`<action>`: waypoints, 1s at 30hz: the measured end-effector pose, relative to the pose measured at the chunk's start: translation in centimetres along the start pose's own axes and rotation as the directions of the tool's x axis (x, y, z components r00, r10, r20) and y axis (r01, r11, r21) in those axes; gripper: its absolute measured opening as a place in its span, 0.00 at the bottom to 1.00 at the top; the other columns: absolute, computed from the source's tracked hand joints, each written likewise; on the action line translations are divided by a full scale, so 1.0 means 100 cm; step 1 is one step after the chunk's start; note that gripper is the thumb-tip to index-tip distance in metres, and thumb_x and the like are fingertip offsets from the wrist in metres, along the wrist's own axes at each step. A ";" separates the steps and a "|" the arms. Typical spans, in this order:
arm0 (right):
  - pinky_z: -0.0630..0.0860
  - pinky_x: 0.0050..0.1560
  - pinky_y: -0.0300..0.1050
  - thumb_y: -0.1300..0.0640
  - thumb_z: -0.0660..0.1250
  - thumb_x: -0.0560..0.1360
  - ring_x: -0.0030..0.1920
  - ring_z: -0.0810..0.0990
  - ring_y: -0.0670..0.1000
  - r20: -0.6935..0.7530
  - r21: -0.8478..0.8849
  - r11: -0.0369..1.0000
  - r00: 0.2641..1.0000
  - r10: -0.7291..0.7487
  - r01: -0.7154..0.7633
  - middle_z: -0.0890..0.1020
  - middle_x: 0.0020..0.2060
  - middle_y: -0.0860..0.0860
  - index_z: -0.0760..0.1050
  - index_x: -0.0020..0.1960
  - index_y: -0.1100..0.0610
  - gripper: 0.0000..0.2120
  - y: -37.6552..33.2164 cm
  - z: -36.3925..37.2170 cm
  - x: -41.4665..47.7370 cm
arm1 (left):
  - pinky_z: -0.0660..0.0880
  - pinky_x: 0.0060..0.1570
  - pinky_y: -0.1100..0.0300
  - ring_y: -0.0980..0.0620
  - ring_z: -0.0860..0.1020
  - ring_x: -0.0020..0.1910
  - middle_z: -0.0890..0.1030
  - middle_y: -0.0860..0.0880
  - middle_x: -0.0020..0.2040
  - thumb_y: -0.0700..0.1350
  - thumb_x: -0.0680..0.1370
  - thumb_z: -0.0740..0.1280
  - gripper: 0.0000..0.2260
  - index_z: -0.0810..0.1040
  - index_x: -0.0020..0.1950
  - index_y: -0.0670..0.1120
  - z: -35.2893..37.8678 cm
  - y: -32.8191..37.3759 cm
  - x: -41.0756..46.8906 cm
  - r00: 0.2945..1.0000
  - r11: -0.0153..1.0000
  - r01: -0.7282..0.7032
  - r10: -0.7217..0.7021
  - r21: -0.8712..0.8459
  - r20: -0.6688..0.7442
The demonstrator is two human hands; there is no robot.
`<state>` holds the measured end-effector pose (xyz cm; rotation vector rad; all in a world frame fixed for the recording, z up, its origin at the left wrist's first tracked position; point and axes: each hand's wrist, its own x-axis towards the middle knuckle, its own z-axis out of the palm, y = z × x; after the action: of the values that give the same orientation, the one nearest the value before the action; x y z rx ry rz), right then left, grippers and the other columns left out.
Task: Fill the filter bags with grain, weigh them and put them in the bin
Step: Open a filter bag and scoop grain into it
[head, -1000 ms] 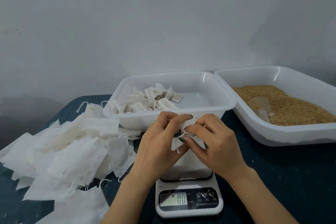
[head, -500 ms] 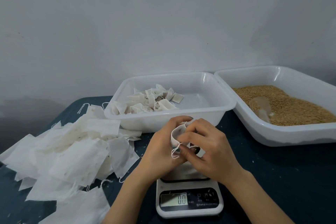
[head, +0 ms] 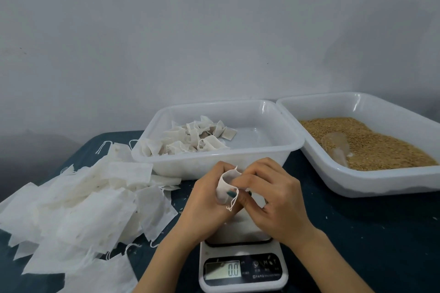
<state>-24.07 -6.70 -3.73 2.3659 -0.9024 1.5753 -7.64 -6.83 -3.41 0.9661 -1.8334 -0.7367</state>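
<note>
The left grip point(head: 204, 200) is curled round a small white filter bag point(head: 225, 185), holding it upright with its mouth open toward the top. The right grip point(head: 273, 200) meets it from the other side, fingers bent and pinching the bag's rim, so the bag sits squeezed between the two grips and both have hold of it. A thumb with a dark-painted nail presses on the bag's front (whose thumb it is, I cannot tell). A thin white string point(head: 233, 202) hangs in a loop from the bag's lower edge.

The bag is held in the air directly above the platform of a white kitchen scale point(head: 242, 273), not resting on it. The scale's display point(head: 233, 269) reads 0.0.

Just beyond the grips stands a white plastic bin point(head: 214, 153). A heap of filled bags point(head: 190, 138) lies in its left half. To the right, touching that bin's rim, is a larger white tray point(head: 357, 184) holding brown grain point(head: 376, 145), with a clear scoop point(head: 335, 147) lying partly sunk in it.

Left of the scale, a loose pile of flat empty bags point(head: 83, 204) spreads over the dark desk point(head: 357, 233), reaching up to the bin's front wall.
</note>
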 end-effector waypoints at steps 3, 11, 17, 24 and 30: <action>0.74 0.40 0.44 0.57 0.72 0.76 0.46 0.76 0.47 -0.018 -0.002 1.000 1.000 0.011 -0.011 0.79 0.42 0.44 0.82 0.50 0.50 0.05 0.002 -0.001 0.001 | 0.74 0.38 0.66 0.59 0.77 0.39 0.81 0.55 0.42 0.48 0.69 0.71 0.10 0.75 0.48 0.56 0.001 0.000 0.002 0.999 0.999 0.018 -0.019 -0.038 -0.029; 0.75 0.49 0.41 0.46 0.63 0.79 0.51 0.78 0.45 -0.064 0.037 0.988 0.986 0.155 -0.153 0.81 0.47 0.45 0.80 0.51 0.53 0.13 0.005 -0.010 0.016 | 0.72 0.36 0.66 0.57 0.76 0.37 0.80 0.54 0.42 0.58 0.70 0.69 0.12 0.74 0.48 0.55 0.000 0.000 0.003 0.993 0.999 0.045 -0.042 0.017 -0.114; 0.70 0.61 0.48 0.47 0.60 0.79 0.60 0.73 0.47 -0.080 -0.260 0.788 0.826 0.558 -0.558 0.79 0.56 0.46 0.76 0.60 0.50 0.13 0.054 -0.045 0.035 | 0.73 0.38 0.70 0.61 0.77 0.38 0.81 0.60 0.43 0.49 0.72 0.70 0.07 0.75 0.46 0.59 -0.005 0.004 0.001 0.986 0.996 0.079 -0.083 -0.035 -0.143; 0.75 0.48 0.50 0.56 0.62 0.79 0.48 0.76 0.58 0.101 -0.752 0.260 0.284 0.953 -0.606 0.77 0.42 0.52 0.75 0.52 0.57 0.06 0.135 -0.107 0.028 | 0.72 0.38 0.70 0.62 0.76 0.37 0.80 0.59 0.42 0.48 0.71 0.69 0.07 0.75 0.48 0.52 -0.007 0.009 0.000 0.980 0.989 0.109 -0.124 -0.104 -0.152; 0.74 0.43 0.48 0.50 0.60 0.79 0.42 0.77 0.55 0.153 -0.809 0.224 0.172 0.973 -0.543 0.75 0.38 0.52 0.65 0.50 0.53 0.07 0.149 -0.110 0.029 | 0.71 0.38 0.71 0.62 0.75 0.36 0.79 0.59 0.41 0.47 0.71 0.69 0.07 0.75 0.47 0.51 -0.008 0.007 0.000 0.980 0.989 0.111 -0.126 -0.102 -0.155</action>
<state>-40.27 -14.93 0.74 1.8322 -2.7668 0.1454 -7.12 -6.51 -2.55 1.0502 -1.5988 -0.7858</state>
